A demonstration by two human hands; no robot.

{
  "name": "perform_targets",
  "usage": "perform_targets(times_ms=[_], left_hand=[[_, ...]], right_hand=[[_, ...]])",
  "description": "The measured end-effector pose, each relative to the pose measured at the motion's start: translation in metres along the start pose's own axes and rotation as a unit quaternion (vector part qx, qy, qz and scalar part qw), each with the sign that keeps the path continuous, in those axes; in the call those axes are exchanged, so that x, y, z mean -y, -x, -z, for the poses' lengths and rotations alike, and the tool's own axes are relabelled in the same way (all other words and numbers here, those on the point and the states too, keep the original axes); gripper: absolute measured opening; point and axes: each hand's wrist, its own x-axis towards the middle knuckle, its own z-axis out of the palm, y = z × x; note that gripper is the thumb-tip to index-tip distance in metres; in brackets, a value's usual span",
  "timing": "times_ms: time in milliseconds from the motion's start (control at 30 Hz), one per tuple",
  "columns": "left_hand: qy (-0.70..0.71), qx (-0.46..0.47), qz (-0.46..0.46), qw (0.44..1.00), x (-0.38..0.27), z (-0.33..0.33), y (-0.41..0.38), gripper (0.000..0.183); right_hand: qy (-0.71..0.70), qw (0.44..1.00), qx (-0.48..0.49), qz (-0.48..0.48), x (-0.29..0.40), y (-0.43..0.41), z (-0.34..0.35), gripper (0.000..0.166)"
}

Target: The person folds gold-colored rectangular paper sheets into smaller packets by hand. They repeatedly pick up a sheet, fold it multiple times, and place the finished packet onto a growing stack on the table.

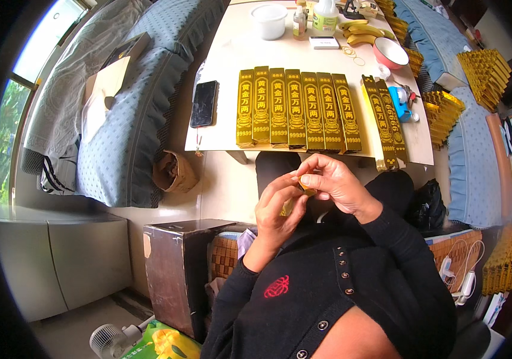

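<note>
Both my hands meet over my lap, just before the table's near edge. My left hand (278,208) is wrapped around a gold paper box (287,207), most of which its fingers hide. At the box's upper end, my right hand (339,186) pinches the gold flap (306,183) between thumb and fingers. Beyond them, several long gold boxes (297,110) printed with black characters lie side by side on the table (224,58). To their right rests a pile of flat, unfolded gold box blanks (380,125), its near end jutting over the edge.
A black smartphone (203,104) lies at the table's left. Farther back are a white tub (268,22), bottles (299,21), bananas (363,32) and a red bowl (390,53). A blue tape dispenser (400,105) sits right. Stacked gold boxes (485,76) stand on the blue-covered seat (471,157).
</note>
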Motion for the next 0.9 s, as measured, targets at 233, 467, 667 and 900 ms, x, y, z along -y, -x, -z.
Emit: perform_targets(times_ms=[233, 467, 667, 900], left_hand=[[0.024, 0.034, 0.157, 0.987, -0.006, -0.005, 0.017, 0.07], [-0.068, 0.066, 0.054, 0.994, -0.015, 0.008, 0.001, 0.065], [-0.118, 0.088, 0.006, 0.989, -0.025, 0.019, -0.014, 0.063], [-0.111, 0.098, 0.006, 0.989, -0.03, 0.023, -0.016, 0.063]], right_hand=[[0.124, 0.992, -0.008, 0.008, 0.01, 0.008, 0.005, 0.013], [0.169, 0.986, 0.008, 0.017, 0.028, 0.019, 0.001, 0.014], [0.181, 0.982, 0.019, 0.058, 0.023, 0.02, 0.003, 0.016], [0.208, 0.973, 0.04, 0.096, 0.021, 0.017, 0.005, 0.017]])
